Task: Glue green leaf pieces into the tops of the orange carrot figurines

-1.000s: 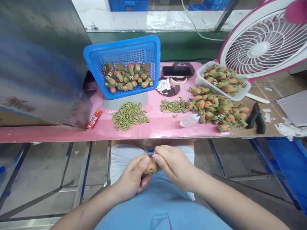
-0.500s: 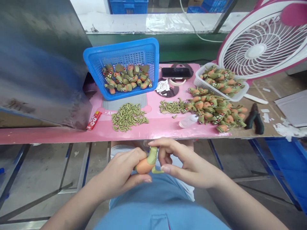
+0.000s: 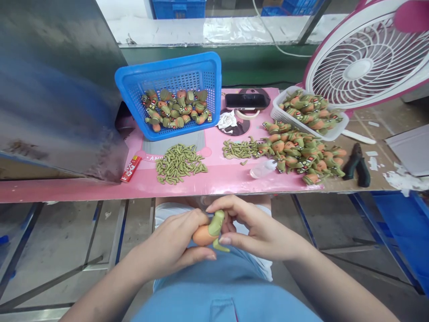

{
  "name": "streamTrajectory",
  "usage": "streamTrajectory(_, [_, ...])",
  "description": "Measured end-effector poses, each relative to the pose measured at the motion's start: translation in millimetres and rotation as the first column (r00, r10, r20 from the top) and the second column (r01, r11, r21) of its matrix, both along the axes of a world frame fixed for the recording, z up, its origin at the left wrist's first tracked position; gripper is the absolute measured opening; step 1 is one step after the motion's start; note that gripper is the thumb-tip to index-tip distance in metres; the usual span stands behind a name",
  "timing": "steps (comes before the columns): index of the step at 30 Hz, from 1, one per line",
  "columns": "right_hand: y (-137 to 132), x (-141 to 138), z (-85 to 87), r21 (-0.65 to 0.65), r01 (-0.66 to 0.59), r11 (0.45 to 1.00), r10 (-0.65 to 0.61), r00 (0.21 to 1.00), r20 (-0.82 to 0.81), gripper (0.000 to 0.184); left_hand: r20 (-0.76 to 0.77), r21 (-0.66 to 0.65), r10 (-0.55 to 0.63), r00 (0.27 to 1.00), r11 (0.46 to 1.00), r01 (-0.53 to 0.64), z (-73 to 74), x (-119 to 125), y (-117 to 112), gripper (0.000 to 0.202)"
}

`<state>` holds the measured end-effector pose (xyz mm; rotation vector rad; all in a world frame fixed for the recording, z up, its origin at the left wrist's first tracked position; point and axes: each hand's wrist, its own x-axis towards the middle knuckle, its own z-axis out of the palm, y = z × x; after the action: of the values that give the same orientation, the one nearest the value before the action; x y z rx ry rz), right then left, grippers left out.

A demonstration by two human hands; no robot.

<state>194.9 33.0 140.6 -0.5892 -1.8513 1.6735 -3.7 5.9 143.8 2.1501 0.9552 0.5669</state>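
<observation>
A small toy figure (image 3: pixel 206 234), with an orange body and a green head end, is held above my lap. My left hand (image 3: pixel 179 239) grips the orange end between thumb and fingers. My right hand (image 3: pixel 250 228) closes on the green side, its index finger at the top and its thumb by a thin green limb (image 3: pixel 221 246) that sticks out below. The far side of the figure is hidden by my right fingers. On the table in front lie a pile of small green limb pieces (image 3: pixel 179 163) and a second, smaller pile (image 3: pixel 237 149).
Similar figures fill a blue basket (image 3: pixel 134 89), a white basket (image 3: pixel 279 115) and a heap (image 3: pixel 295 152). A clear bottle (image 3: pixel 263 169), red box (image 3: pixel 131 169), phone (image 3: pixel 246 101), black-handled pliers (image 3: pixel 357 167) and fan (image 3: pixel 358 69) stand around. A metal panel (image 3: pixel 63 98) rises at left.
The toy figure has shifted slightly right and turned a little in my hands. My right fingers have closed in around its green side, and the thin limb now points more downward.
</observation>
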Motion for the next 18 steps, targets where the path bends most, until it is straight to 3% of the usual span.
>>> streamTrajectory(5, [-3.1, -2.4, -0.6, 0.0, 0.008, 1.0, -0.008, 1.0, 0.001, 0.031, 0.048, -0.04, 0.05, 0.998, 0.998, -0.048, -4.8, 3.1, 0.3, 0.044])
streamTrajectory(12, [-5.5, -2.5, -0.2, 0.02, 0.023, 1.0, -0.023, 1.0, 0.012, 0.026, 0.124, 0.102, 0.088, 0.988, 0.99, -0.101, -8.5, 8.4, -4.9, 0.034])
streamTrajectory(18, [-4.7, -1.4, 0.7, 0.071, 0.021, 0.997, -0.024, 0.999, 0.03, 0.024, 0.113, 0.077, 0.104, 0.988, 0.991, -0.113, -9.9, 6.9, -7.5, 0.033])
